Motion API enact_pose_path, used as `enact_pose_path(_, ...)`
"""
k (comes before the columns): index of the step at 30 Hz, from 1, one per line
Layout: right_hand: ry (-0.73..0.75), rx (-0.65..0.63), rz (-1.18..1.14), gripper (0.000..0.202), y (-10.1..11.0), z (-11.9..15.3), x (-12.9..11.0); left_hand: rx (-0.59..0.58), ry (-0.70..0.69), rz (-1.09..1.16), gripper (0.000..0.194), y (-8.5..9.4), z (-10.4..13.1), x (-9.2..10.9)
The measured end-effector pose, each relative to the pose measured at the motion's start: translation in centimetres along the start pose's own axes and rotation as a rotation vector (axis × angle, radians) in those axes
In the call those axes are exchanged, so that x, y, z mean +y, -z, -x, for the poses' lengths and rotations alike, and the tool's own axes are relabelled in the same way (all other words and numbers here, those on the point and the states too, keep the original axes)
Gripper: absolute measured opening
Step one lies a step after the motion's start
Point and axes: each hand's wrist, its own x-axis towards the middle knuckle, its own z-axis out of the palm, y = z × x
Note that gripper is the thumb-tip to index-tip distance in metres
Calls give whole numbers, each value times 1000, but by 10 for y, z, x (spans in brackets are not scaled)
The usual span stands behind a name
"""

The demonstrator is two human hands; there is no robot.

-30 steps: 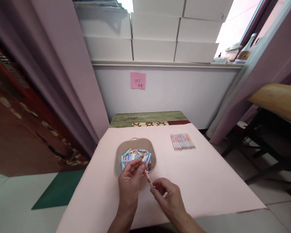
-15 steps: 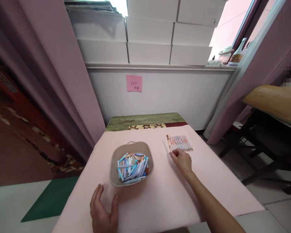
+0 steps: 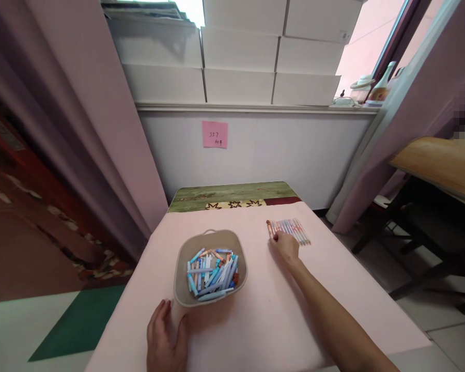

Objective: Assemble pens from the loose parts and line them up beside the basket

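My right hand (image 3: 287,248) is at the left end of a row of slim pens (image 3: 294,227) laid side by side on the pink cloth. Its fingertips are closed around a pen with a brown top (image 3: 269,228), whose lower part they hide. This pen lies roughly in line with the others. A beige plastic basket (image 3: 181,258) stands left of the row and holds many loose pens (image 3: 227,274) in blue, white, purple and orange. By the basket's near left corner rests my left hand (image 3: 166,338), fingers apart and holding nothing.
The pink cloth (image 3: 251,330) covers most of the table, with a green wood-patterned strip (image 3: 232,191) at the far end. A pink note (image 3: 214,135) is stuck to the wall behind. To the right stands a wooden-topped desk (image 3: 442,160); curtains hang on both sides.
My right hand has moved slightly away from me along the brown-topped pen, which now sits closer in line with the row. My left hand stays beside the basket, slightly lower in view.
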Motion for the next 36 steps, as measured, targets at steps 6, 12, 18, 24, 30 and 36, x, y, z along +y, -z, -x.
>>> enact_pose_path(6,30,21,9,20,1,5,0,-24,-14,-34,52,-2,0,-5)
enact_pose_path(12,118,83,-18,20,6,22,4,-33,-19,-42,50,-3,0,-7)
enact_pose_path(18,200,224,-108,24,20,80,48,-53,38,-51,51,-1,0,-6)
enact_pose_path(24,132,248,-38,30,34,122,104,-87,26,-54,54,-1,-3,-3)
enact_pose_path(30,37,269,104,26,52,108,136,-90,35,-56,55,1,-5,6)
enact_pose_path(36,-9,171,201,22,53,103,144,-89,39,-47,57,2,-5,5)
